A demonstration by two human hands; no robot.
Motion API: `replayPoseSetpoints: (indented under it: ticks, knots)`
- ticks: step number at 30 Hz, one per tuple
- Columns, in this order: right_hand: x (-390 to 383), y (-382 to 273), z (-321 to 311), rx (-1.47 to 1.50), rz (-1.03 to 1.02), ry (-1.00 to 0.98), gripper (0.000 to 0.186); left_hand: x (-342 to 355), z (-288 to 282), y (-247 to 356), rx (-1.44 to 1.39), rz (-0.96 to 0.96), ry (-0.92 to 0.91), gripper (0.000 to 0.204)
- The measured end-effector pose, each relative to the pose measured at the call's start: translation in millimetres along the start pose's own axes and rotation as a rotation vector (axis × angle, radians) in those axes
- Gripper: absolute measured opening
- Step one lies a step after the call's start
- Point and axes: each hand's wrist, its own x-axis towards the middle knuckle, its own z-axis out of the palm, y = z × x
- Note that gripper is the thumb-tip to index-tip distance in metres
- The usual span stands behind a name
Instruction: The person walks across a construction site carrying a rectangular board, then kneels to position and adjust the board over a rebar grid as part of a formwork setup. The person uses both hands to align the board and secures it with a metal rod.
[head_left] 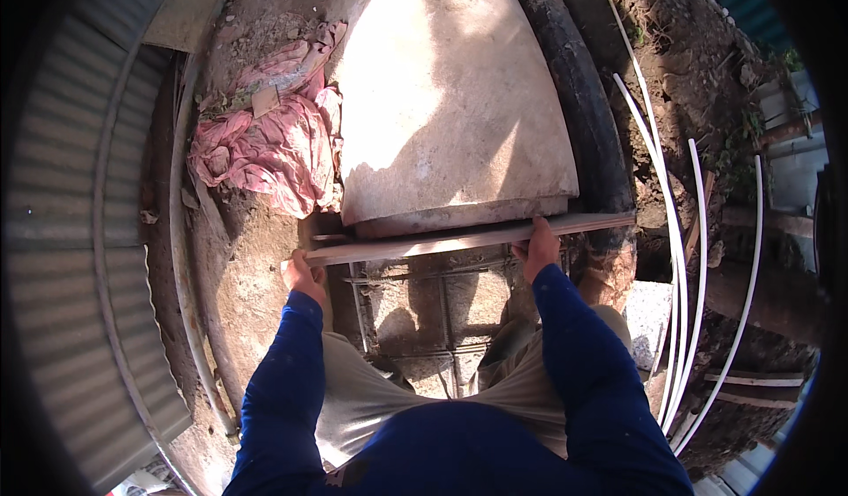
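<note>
A long, narrow wooden board lies crosswise in front of me, its right end a little farther away than its left. My left hand is closed round the board's left end. Farther right, my right hand grips the board with the thumb on top, short of its right end. Just beyond the board is the near edge of a pale concrete slab. Between the board and my legs, a grid of thin metal bars lies over lighter ground. The fingers under the board are partly hidden.
A crumpled pink cloth lies left of the slab. Along the slab's right side runs a thick dark beam. Several white pipes stand or lean at the right, near a pale block. Corrugated metal sheeting borders the left.
</note>
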Motion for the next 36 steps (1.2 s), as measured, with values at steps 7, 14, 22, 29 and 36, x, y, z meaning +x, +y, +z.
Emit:
replayPoseSetpoints:
  ticks: [7, 14, 22, 29, 36]
  knots:
    - [0.3, -9.8, 19.2, 0.005, -0.003, -0.022, 0.036, 30.6, -4.1, -2.3, 0.119, 0.077, -0.05, 0.024]
    - [-0.6, -12.6, 20.5, 0.0, -0.038, 0.021, 0.043, 35.9, 12.7, 0.8, 0.043, -0.023, 0.091, 0.024]
    - [1.7, -15.3, 20.6, -0.032, -0.008, 0.044, 0.038, 38.2, 13.0, -1.1, 0.0, -0.019, 0.085, 0.026]
    - [3.3, -13.6, 18.5, -0.043, -0.021, 0.026, 0.047, 32.2, 9.5, -1.5, 0.025, 0.006, 0.008, 0.027]
    - [0.0, -16.6, 17.7, -0.054, -0.027, 0.026, 0.041, 20.9, 17.2, 8.3, 0.029, -0.046, 0.03, 0.026]
